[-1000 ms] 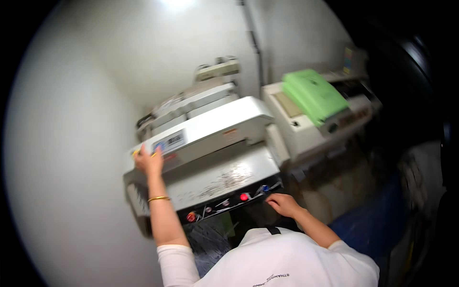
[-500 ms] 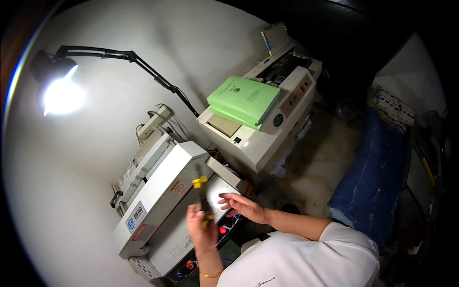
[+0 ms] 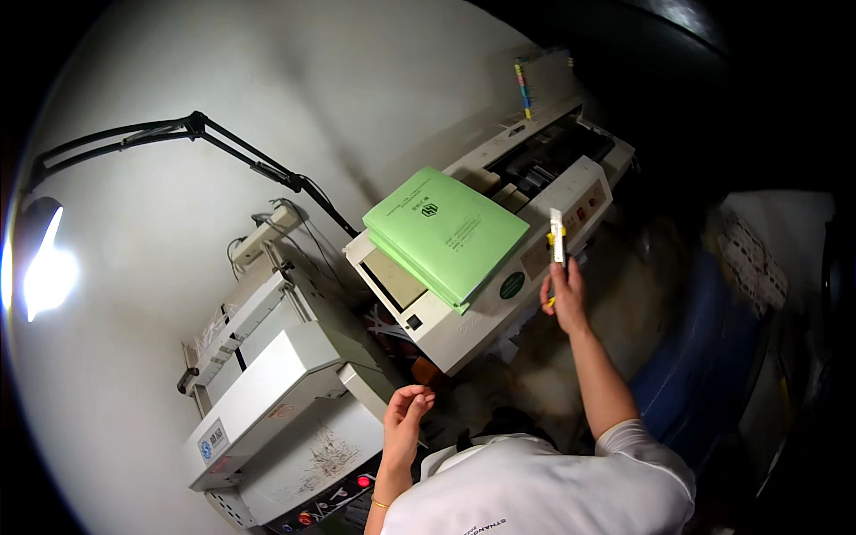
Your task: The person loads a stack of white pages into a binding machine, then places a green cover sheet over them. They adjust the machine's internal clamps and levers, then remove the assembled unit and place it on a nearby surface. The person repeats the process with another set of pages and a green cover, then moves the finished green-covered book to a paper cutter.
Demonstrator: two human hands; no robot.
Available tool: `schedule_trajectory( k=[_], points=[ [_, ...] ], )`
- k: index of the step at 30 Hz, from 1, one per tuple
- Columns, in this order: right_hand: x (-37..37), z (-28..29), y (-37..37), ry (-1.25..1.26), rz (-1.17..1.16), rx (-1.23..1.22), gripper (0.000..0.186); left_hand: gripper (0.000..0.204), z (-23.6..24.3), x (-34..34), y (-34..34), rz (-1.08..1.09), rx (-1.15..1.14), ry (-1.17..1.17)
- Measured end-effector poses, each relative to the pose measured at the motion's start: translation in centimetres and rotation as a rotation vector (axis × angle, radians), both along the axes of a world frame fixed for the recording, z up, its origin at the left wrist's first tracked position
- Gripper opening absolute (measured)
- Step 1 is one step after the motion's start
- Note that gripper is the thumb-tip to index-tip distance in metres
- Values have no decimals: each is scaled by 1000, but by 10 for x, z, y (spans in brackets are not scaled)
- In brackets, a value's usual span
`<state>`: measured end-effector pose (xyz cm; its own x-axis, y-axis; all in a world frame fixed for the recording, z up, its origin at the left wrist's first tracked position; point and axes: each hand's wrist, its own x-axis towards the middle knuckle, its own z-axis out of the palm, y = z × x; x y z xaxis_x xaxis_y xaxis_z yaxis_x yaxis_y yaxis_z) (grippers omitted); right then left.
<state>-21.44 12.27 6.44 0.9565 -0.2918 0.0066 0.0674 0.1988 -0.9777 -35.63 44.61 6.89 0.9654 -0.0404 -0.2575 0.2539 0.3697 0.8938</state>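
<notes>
My right hand [image 3: 568, 299] is closed around a box cutter [image 3: 557, 241] with yellow and black parts. Its pale blade end points up and away, beside the front panel of the far machine. Near the right end of the closer machine, my left hand [image 3: 410, 408] hangs in the air, fingers loosely bent and nothing visible in them. A thick stack of light green booklets [image 3: 450, 232] lies on top of the far machine, left of the knife and apart from it.
A cream desktop machine [image 3: 481, 334] stands against the wall. Nearer and to the left is a white machine [image 3: 294, 361] with a red-lit button. A black-armed lamp [image 3: 192, 125] shines at the left. Blue fabric [image 3: 691, 334] hangs at the right.
The box cutter went from my left hand to my right, which moved right and away toward the far machine. My left hand is empty and slightly farther right. The view shifted.
</notes>
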Motion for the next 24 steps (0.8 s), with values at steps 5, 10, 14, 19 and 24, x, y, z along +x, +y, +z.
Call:
schedule_trajectory(
  k=[5,10,14,19,24],
  points=[
    [102,-72,-92,-79,-180,-862,45,14,-12,9,-20,220,12,71],
    [165,-38,-63,210,72,-1324,63,13,-20,6,-27,359,89,115],
    [202,-60,-68,258,83,-1556,68,14,-17,13,-38,380,129,113],
    [207,-80,-61,196,88,-1660,57,22,-28,13,-42,411,102,177],
    [213,-105,-88,-109,77,-665,50,31,-48,49,-60,273,293,2]
  ],
)
